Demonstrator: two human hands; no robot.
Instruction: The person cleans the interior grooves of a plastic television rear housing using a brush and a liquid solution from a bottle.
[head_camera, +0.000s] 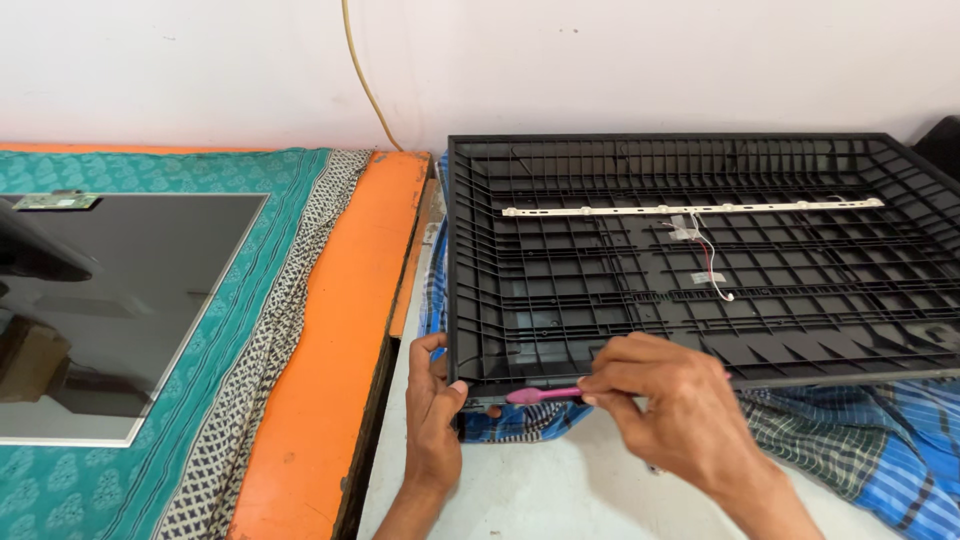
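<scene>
**Black ribbed back cover gripped at its near corner, pink tool pinched at the edge**

A large black plastic back cover (700, 260) is seen filling the right half of the frame, lying open side up. Its inside is crossed by a grid of moulded ribs, and a raised rim runs around it. Across its upper part a thin white light strip (690, 209) is laid from left to right. Below that strip, near the centre of the cover, a short red and white wire (712, 268) is held down with pieces of pale tape. The cover is rested on a blue checked cloth (860, 440), which is spread over a pale table (540, 490) in the lower right of the frame.

The left hand (432, 410) is curled around the cover's lower left corner, with the thumb pressed on the rim and the fingers tucked under or beside the edge. The right hand (665, 400) is closed in a pinch on a slim pink tool (540, 395), whose rounded tip is pointed left and laid against the cover's near edge, just beside the left thumb.

In the left half of the frame a flat dark screen panel (120, 310) is laid on a teal patterned cloth (260, 350), which covers an orange surface (340, 350). A yellow cable (365, 80) is hung down the white wall (600, 60) at the top.
</scene>
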